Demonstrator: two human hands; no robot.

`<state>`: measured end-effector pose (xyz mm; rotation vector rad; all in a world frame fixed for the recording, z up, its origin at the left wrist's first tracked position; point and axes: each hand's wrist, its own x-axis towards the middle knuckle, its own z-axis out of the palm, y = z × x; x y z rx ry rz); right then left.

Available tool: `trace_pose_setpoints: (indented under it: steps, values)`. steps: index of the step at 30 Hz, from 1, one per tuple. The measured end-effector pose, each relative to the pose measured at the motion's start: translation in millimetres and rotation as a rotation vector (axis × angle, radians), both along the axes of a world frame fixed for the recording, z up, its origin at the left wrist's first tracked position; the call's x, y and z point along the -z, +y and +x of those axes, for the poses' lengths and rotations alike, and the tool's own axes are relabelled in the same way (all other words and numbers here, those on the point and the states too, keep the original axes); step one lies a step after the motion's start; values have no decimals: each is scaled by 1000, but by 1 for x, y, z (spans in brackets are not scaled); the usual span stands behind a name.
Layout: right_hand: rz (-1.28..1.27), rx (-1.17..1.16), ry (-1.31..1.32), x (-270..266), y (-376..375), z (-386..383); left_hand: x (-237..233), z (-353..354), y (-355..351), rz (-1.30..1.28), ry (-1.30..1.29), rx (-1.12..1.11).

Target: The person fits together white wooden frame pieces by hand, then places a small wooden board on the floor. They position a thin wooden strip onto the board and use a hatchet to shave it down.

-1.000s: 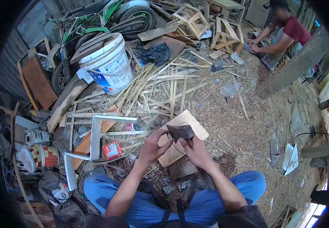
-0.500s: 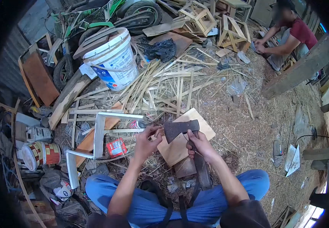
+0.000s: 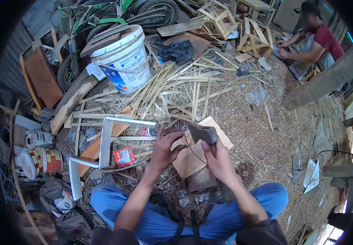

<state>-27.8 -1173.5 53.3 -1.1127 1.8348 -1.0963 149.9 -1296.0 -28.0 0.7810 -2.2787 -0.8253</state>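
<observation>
My right hand (image 3: 221, 161) is wrapped round the handle of a hatchet, just below its dark metal head (image 3: 204, 134). The handle runs down towards my right knee. My left hand (image 3: 164, 151) is beside the head on its left, thumb and fingers curled in a pinch; whatever is between them is too small to make out. A thin curved strip (image 3: 193, 152) shows between the two hands. Under them lie pale, flat wooden boards (image 3: 186, 164), partly hidden by the hatchet and my right hand. A brown block (image 3: 201, 181) sits beneath the boards.
A white frame (image 3: 106, 141) and a red packet (image 3: 124, 157) lie to the left. Beyond are loose wooden strips (image 3: 176, 87), a white bucket (image 3: 125, 65) and small wooden frames (image 3: 256, 38). A person (image 3: 323, 41) crouches at the upper right near a slanted beam (image 3: 323, 77).
The hatchet head has turned from lying broadside to facing more end-on, and moved slightly down. My left hand has shifted a little right, with its fingers more raised.
</observation>
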Motion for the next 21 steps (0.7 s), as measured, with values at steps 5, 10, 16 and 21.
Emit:
trace_pose_setpoints:
  steps: [5, 10, 16, 21]
  values:
    - [18, 105, -4, -50, 3, 9, -4, -11, 9, -179, -17, -32]
    - [79, -11, 66, 8, 8, -3, 1, -9, 19, -200, -35, -35]
    - [155, -5, 4, 2, 7, -8, 2, -10, 12, -97, 23, 21]
    - [117, 56, -70, -13, 4, -14, 7, -12, 8, -174, 105, 105]
